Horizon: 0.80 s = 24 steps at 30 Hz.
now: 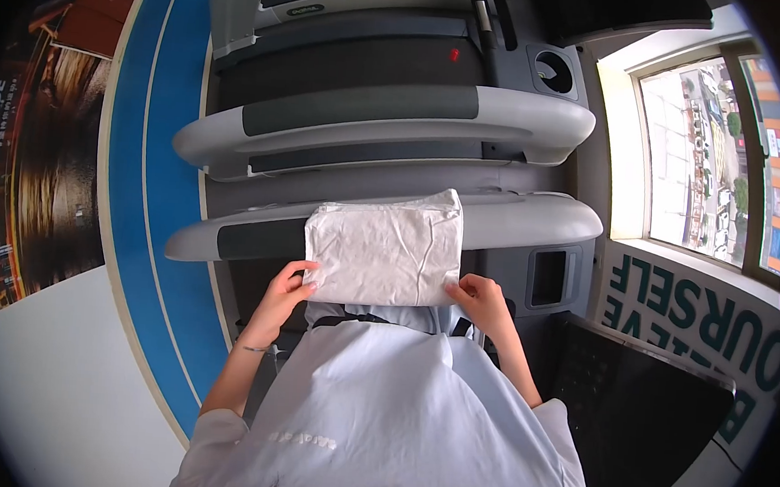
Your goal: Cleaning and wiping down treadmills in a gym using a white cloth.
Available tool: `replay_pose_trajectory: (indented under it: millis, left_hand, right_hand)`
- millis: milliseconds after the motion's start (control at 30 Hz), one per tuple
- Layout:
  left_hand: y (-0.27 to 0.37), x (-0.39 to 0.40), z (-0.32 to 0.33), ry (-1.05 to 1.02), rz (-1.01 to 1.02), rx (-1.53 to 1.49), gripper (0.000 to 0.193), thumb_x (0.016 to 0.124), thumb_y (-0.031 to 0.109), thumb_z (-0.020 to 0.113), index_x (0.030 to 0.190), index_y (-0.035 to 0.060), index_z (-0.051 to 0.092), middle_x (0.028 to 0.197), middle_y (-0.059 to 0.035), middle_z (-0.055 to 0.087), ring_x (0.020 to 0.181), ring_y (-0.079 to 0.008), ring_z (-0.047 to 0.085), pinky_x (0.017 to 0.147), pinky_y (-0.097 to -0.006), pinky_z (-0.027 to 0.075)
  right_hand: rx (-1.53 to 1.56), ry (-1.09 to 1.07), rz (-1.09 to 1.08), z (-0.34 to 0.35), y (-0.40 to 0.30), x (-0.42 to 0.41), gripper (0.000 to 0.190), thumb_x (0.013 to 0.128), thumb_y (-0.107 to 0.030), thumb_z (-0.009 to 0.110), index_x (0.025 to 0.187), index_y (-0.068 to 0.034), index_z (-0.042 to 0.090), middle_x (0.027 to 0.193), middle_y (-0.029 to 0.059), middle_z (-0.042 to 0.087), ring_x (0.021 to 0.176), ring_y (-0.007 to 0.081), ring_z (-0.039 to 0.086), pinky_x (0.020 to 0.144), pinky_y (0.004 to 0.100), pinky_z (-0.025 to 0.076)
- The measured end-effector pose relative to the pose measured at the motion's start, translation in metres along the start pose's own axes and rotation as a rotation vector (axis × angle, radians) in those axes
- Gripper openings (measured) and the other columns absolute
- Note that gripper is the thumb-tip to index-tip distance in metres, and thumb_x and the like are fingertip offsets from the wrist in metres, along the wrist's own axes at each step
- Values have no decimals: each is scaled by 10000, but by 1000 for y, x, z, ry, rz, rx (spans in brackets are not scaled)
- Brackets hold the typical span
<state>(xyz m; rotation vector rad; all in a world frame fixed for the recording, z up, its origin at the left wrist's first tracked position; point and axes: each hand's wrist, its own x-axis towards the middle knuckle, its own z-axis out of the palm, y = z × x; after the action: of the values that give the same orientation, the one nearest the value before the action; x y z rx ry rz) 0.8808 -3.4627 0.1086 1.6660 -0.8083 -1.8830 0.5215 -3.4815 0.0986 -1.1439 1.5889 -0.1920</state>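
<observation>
A folded white cloth [382, 253] hangs over the grey handrail [534, 223] of a treadmill, right in front of my body. My left hand [291, 284] pinches its lower left corner between thumb and fingers. At the lower right corner, my right hand [478, 298] grips the cloth the same way. The cloth is creased, with stacked layers showing along its far edge. It covers the middle of the rail, including part of the dark grip pad [261, 240].
Beyond lies a second treadmill handrail [385, 117] with a dark pad. A cup holder [553, 73] sits at the far right. A black console screen [636, 410] is at my right, near a window [694, 156]. A blue floor strip [125, 157] runs along the left.
</observation>
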Motion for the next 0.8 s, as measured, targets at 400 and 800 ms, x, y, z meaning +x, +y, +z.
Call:
replay_pose_trajectory:
  millis: [400, 800]
  left_hand:
    - [17, 17, -11, -3, 44, 91, 195, 951, 121, 614, 1124, 38, 645, 962, -4, 660, 920, -65, 565, 833, -228, 425]
    - [12, 46, 2, -52, 163, -93, 655, 916, 71, 679, 1481, 59, 348, 1199, -110, 647, 1120, -142, 590, 1006, -300, 440]
  right_hand:
    - [55, -52, -177, -14, -29, 14, 172, 934, -150, 644, 1023, -19, 710, 835, 82, 694, 755, 109, 608, 721, 264, 484]
    - [182, -5, -369, -7, -22, 53, 595, 818, -33, 735, 1371, -59, 517, 1193, 107, 596, 1056, 200, 594, 917, 325, 500]
